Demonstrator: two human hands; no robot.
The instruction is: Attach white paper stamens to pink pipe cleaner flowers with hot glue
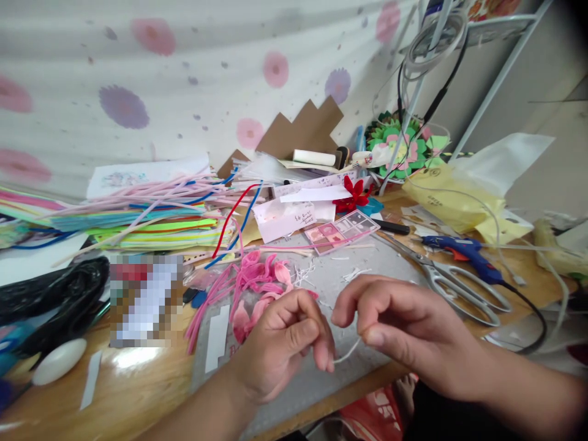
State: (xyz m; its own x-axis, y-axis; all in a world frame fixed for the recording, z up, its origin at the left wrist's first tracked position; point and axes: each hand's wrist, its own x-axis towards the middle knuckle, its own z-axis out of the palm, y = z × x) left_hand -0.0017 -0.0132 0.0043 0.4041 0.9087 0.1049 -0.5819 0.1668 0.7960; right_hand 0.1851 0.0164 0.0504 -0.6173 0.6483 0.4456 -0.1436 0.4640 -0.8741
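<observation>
Evidently for fine work, the left hand (285,337) and right hand (399,331) pinched 1 thin white strand (348,353) taut between them, just before the pile of pink pipe-cleaner petals (257,285).

Thin white pipe cleaner (348,353), slightly curved, pinched between both hands above the table's front edge

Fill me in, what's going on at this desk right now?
A person is pinching a thin white strand between both hands: left hand and right hand, just above a grey mat. Pink pipe-cleaner pieces lie behind the left hand; scissors and a blue glue gun sit to the right.
</observation>
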